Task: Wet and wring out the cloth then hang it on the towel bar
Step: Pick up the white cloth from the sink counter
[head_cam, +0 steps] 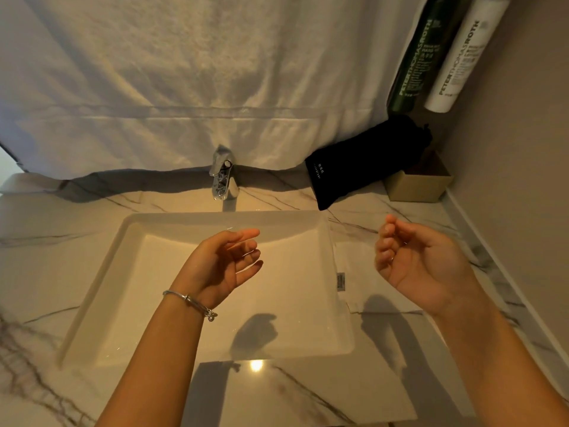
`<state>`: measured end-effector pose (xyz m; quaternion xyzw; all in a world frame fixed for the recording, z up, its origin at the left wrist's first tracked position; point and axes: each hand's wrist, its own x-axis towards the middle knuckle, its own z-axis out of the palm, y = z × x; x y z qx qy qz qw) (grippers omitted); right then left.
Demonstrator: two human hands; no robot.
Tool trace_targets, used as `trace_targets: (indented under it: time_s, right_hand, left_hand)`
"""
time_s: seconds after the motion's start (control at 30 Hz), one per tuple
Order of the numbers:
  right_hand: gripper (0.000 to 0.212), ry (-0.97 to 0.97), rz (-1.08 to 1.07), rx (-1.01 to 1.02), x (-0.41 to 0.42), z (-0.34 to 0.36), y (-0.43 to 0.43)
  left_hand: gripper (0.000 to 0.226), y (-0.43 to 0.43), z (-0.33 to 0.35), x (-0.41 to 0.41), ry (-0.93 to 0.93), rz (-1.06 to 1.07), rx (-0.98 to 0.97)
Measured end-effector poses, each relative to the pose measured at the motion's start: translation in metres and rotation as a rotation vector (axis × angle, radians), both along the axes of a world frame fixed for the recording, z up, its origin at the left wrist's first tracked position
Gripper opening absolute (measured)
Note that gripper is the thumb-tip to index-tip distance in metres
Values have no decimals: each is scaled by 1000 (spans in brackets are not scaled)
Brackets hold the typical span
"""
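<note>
From the head camera I see the folded white cloth flat on the marble counter, right of the sink, long axis running away from me. My left hand and right hand hover loosely open, empty.

Marble-look countertop, white with dark veins, rectangular white sink recessed in it. Chrome faucet mounted at the back edge behind the basin. Folded white cloth flat on the counter just right of the sink, grey tag at its left edge. Back right: black pouch leaning on a tan box.
</note>
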<state>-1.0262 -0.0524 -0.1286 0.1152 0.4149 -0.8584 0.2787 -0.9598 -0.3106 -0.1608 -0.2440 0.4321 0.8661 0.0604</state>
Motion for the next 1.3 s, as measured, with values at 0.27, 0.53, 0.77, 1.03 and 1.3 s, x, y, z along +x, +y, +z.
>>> trace_targets:
  time_s: [0.27,0.53,0.77,1.03,1.3]
  right_hand:
    - [13,0,-84,4,-17,-8,-19]
    - [13,-96,-171,7,-16,-32,-50]
    - [17,-101,-282,174,-22,-55,-35]
    - [54,7,-162,979,-19,-111,2]
    - [106,-37,12,1551,-38,-136,23]
  left_hand:
    - [25,-32,-2,-18,-11,-1,39]
    - [22,-60,-16,-37,-79,-22,40]
    - [21,-43,-24,-67,109,-298,-255]
    - [64,35,-55,-138,673,-1119,-1543]
    - [103,115,-94,-195,926,-1533,-1938]
